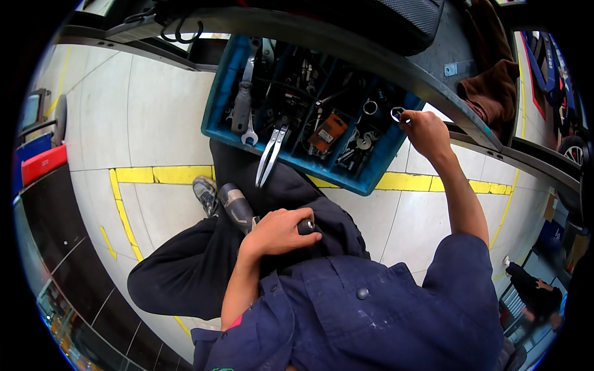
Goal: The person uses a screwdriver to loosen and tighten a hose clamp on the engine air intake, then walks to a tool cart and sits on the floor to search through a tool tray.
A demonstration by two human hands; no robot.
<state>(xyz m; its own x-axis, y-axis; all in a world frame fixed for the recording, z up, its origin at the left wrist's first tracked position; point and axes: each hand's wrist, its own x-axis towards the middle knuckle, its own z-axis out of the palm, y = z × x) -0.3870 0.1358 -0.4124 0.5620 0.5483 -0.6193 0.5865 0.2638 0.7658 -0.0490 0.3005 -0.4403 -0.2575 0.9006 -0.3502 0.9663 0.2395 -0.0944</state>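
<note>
My left hand [279, 232] is closed around the black grip of a power tool [238, 207] that rests against my lap, its grey body pointing up-left toward my shoe. My right hand [426, 130] is stretched out over the right end of a blue tool tray [218, 99] and pinches a small silver ring-shaped piece, a socket or wrench end [397, 114]. The tray holds several wrenches, pliers [270, 154], an orange-handled item [327, 131] and loose metal parts.
The tray sits under a curved grey metal edge [383, 59] of a vehicle or frame. A brown cloth [495, 93] hangs at the upper right. Yellow floor lines [164, 174] mark the pale tiles. A red box [42, 164] stands far left; another person [535, 294] crouches at lower right.
</note>
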